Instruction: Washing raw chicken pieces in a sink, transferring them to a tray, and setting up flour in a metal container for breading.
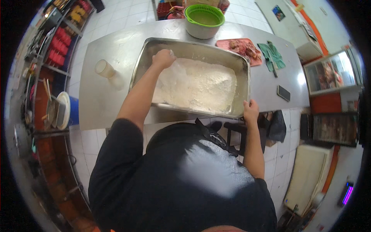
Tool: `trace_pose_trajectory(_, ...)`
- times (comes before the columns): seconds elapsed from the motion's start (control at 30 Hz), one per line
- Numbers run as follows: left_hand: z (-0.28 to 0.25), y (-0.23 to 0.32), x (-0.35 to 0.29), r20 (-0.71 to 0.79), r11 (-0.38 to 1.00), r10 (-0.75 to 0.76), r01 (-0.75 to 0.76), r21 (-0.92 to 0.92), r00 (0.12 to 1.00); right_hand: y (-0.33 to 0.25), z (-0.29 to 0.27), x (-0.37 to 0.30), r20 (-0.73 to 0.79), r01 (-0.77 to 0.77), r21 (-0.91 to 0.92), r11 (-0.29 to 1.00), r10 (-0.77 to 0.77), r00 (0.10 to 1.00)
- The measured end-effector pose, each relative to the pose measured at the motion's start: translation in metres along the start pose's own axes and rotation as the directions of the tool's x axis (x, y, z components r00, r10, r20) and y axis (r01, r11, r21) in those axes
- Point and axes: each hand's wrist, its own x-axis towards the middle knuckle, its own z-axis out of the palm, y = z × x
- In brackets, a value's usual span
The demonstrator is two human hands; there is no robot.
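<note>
A large, deep metal pan (143, 60) sits on the steel table, its bottom covered with pale flour (205, 85). My left hand (164, 58) is over the pan's left part near the far wall, its fingers curled closed. A whitish, see-through patch hangs just below that hand; whether it is a plastic bag or falling flour I cannot tell. At the near right corner, my right hand (251, 110) grips the pan's rim. The flour lies smoother on the left and lumpier toward the right.
A clear cup (104, 69) stands left of the pan on the table (110, 108). Behind it is a white tub with a green strainer (204, 17). Toward the right are raw meat on a red tray (255, 58), a knife (273, 67) on a green cloth (277, 58), and a phone (283, 92).
</note>
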Motion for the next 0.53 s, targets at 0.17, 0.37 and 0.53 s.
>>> trace_pose_trajectory(0.17, -0.097, 0.045, -0.042, 0.138, 0.905, -0.041, 0.095, -0.414, 0.990, 0.005, -0.049, 0.036, 0.052, 0.154, 0.410, 0.899, -0.191, 0.980)
trace_pose_trajectory(0.37, -0.119, 0.136, -0.103, -0.170, 0.726, -0.176, 0.011, -0.688, 0.970, -0.011, -0.110, 0.100, -0.355, 0.620, 0.238, 0.747, -0.528, 0.772)
trace_pose_trajectory(0.53, -0.096, 0.175, -0.137, -0.258, 0.765, -0.384, 0.149, -0.627, 0.887, -0.048, -0.123, 0.123, 0.052, 0.666, 0.533, 0.522, -0.806, 0.589)
